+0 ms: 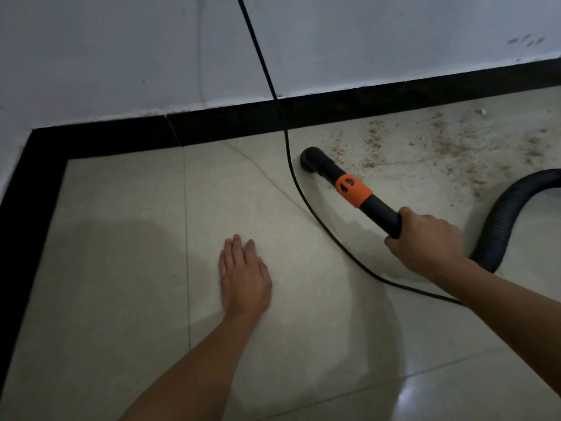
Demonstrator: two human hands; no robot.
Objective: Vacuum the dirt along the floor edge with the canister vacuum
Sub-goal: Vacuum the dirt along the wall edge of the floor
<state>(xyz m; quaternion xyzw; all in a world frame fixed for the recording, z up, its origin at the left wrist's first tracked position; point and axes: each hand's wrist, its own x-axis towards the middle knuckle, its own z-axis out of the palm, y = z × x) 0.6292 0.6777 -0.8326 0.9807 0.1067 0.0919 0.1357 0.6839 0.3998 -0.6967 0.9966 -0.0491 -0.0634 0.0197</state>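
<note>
Head view: your right hand grips vacuum wand, nozzle on floor near baseboard; left hand flat, fingers straight. Dirt lies right; next sweep right along edge.

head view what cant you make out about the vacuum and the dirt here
Head view:
- Canister: out of frame; the hose runs off the right edge.
- Nozzle mouth: faces the floor, hidden by its own black head.
- Cord: leaves the top edge, so no plug shows; its other end passes under the right forearm.
- Dirt: its spread is cut by the right edge.
- Right hand fingers round the wand: hidden by the hand's back.
</note>
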